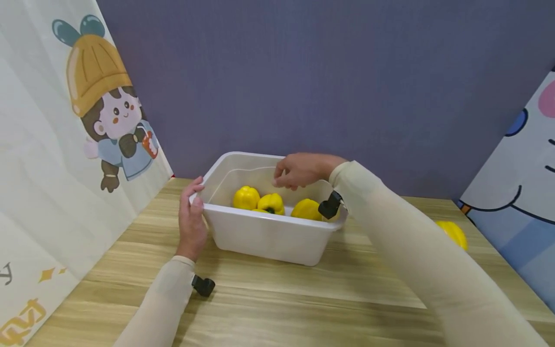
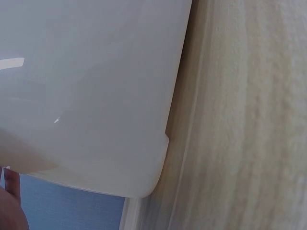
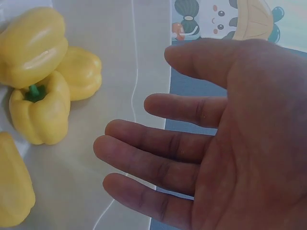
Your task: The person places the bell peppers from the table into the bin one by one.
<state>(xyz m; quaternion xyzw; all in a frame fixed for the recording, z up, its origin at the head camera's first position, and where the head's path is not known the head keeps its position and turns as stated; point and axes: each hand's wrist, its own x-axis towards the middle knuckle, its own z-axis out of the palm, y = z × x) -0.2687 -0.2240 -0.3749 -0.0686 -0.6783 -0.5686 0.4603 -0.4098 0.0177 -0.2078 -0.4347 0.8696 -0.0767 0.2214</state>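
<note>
A white plastic bin (image 1: 269, 236) stands on the wooden table with several yellow bell peppers (image 1: 246, 197) inside. My left hand (image 1: 192, 226) grips the bin's left end, thumb and fingers at the rim. Over the bin's back part hovers my right hand (image 1: 303, 169), fingers relaxed and apart, holding nothing. From the right wrist, one pepper (image 3: 33, 47) lies on top of others, and another pepper (image 3: 39, 110) shows its green stem. The left wrist view is mostly filled by the bin's outer wall (image 2: 91, 96).
One more yellow bell pepper (image 1: 453, 233) lies on the table at the right, partly behind my right sleeve. A blue-grey partition (image 1: 347, 86) rises behind the bin. Printed cartoon panels (image 1: 39, 120) flank the table (image 1: 269, 303) on both sides.
</note>
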